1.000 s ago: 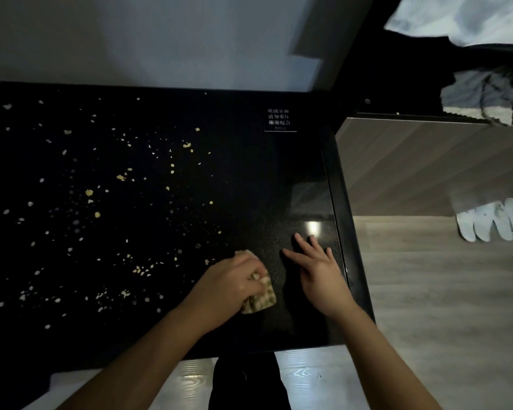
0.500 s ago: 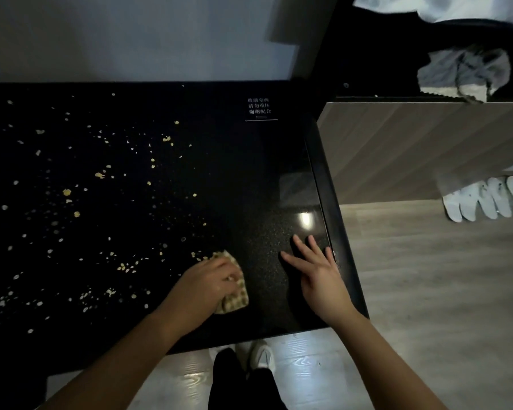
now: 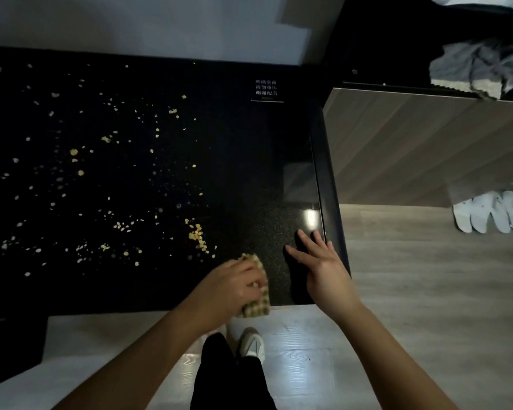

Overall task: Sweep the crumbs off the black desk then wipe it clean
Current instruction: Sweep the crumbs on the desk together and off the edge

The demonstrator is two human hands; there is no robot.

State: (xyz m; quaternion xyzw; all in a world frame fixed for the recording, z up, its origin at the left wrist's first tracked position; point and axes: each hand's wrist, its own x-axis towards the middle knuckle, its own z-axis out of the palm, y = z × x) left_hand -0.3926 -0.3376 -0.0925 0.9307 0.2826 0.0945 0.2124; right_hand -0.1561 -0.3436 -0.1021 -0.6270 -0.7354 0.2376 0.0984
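Pale yellow crumbs lie scattered over the left and middle of a glossy black table. A denser little pile sits low in the centre of the frame. Just below and right of that pile, a checked yellow-green cloth rests at the table's near edge, its lower end hanging over the edge. The left hand covers most of the cloth, its grip clamped on it with the fingers curled round the fabric. Just to the right, the right hand lies flat on the table by its lower right corner. Its grip is apart, fingers straight and spread, holding nothing.

A bright light reflection shines on the table just above the right hand. A small label with white lettering sits at the table's upper right. Right of the table stands a wood-grain panel, with a row of white slippers on the floor at the right edge. Crumpled grey fabric lies at upper right. At bottom centre are the person's dark trousers and 1 pale shoe.
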